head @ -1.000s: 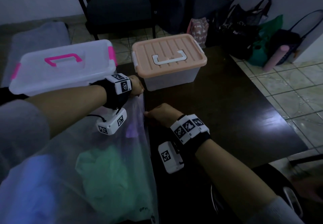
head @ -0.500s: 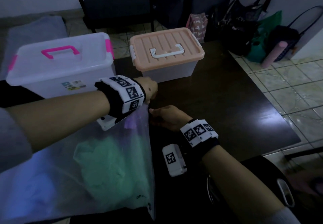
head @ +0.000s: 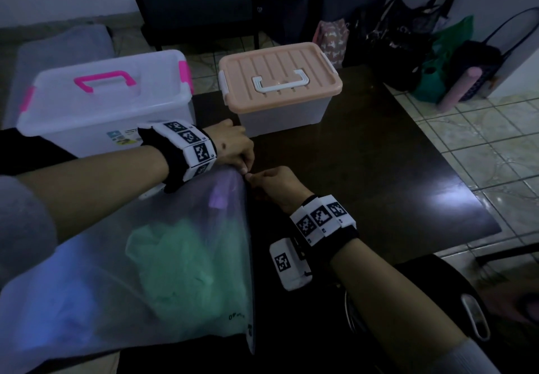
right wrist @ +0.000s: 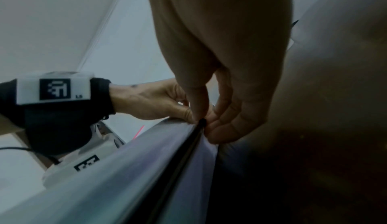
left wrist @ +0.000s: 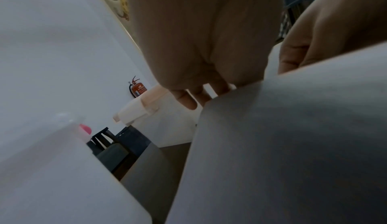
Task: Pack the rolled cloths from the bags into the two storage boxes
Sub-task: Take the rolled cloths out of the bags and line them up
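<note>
Together both hands (head: pixel 248 166) pinch the bag (head: pixel 163 257) edge.

bag (head: pixel 186 257) lies on table (head: pixel 364 169) at near left, cloths (head: pixel 180 260) inside it. Two lidded boxes behind it: left box (head: pixel 102 105), right box (head: pixel 280 87), side by side, gap between. left hand (head: pixel 233 147) and right hand (head: pixel 277 184) meet at bag's far corner, in front of that gap. Chair (head: pixel 198 3) behind the boxes; other bags (head: pixel 423 47) on floor far right
</note>
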A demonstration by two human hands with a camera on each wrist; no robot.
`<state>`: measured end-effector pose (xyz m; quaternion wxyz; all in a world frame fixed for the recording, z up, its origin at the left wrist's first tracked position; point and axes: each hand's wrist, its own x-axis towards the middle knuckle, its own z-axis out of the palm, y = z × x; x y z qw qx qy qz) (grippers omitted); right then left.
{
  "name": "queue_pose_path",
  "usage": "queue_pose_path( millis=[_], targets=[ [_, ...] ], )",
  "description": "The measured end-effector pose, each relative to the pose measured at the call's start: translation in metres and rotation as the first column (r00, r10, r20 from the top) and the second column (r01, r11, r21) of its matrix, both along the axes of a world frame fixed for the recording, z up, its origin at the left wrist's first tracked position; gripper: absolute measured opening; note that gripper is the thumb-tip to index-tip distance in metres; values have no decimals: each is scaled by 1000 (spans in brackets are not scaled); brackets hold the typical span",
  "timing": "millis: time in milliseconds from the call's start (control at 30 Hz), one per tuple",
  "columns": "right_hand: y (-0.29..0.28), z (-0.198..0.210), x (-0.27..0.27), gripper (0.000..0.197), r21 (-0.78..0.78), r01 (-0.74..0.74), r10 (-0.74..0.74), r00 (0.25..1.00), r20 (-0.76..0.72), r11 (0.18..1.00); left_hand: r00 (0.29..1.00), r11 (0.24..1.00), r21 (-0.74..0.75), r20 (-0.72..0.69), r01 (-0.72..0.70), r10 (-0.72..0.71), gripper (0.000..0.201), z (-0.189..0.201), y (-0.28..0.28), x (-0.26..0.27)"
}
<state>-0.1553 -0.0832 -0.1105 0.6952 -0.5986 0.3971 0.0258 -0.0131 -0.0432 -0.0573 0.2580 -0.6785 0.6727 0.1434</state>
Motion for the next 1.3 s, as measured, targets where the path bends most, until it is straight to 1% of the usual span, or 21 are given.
queue_pose_path(
  millis=[100, 167, 267, 400, 533, 633, 700, 767, 867, 933, 1000, 1033, 1100, 1167, 1233, 1300],
  targets=[
    [-2, -2, -1, 23, -18, 5, -5, 1000, 10, 1000, 1000, 999, -40, 1, 6, -6, 18, -2, 3, 1],
    [-2, -3, -3, 23, -3, -2, 2, 1000, 8, 1000, 1000, 998, -65, 3, 10, -10, 19, -4, 5, 3],
    [1, -5, -5, 14, 28, 4, -4, 1000, 12, 1000, 1000, 994, -107, -7, 3, -3, 18, -7, 9, 7],
    [1, -3, -4, 12, 32, 13, -14, 1000, 7, 999, 1000, 990, -138, 3, -7, 7, 19, -7, 12, 6],
    [3, -4, -7, 11, 39, 30, -30, 1000, 5, 999, 999, 992, -118, -14, -38, 36, 18, -6, 11, 0],
    [7, -7, -13, 9, 118, 85, -92, 994, 53, 989, 995, 997, -44, -83, -58, 54, 27, -2, 9, -2],
    [9, -9, -15, 11, 158, 103, -115, 991, 68, 982, 991, 998, -25, -124, -54, 50, 27, -2, 9, -2],
    [9, -10, -15, 14, 182, 108, -126, 988, 88, 977, 994, 999, -33, -107, -9, 6, 23, -4, 8, -3],
    [13, -10, -16, 16, 202, 123, -150, 981, 122, 972, 997, 997, -56, -43, 54, -56, 18, -7, 7, -3],
    [15, -11, -15, 16, 173, 124, -146, 982, 123, 977, 997, 994, -71, -11, 81, -82, 15, -9, 7, -4],
    [15, -13, -13, 18, 109, 114, -126, 985, 113, 987, 996, 992, -93, -12, 84, -86, 14, -10, 9, -4],
    [16, -14, -11, 19, 88, 115, -124, 986, 107, 989, 997, 992, -102, -38, 70, -74, 14, -10, 10, -2],
    [16, -14, -9, 23, 74, 118, -125, 988, 95, 990, 989, 995, -99, -148, 5, -19, 13, -7, 10, 0],
    [15, -14, -8, 26, 63, 110, -115, 990, 82, 992, 974, 998, -46, -225, -41, 30, 13, -6, 8, 0],
    [13, -13, -7, 25, 32, 83, -85, 994, 70, 996, 978, 1000, -8, -206, -30, 27, 11, -8, 5, -1],
    [11, -14, -6, 26, 0, 62, -62, 995, 72, 998, 987, 1000, -21, -162, -16, 12, 10, -11, 5, -3]
  ],
)
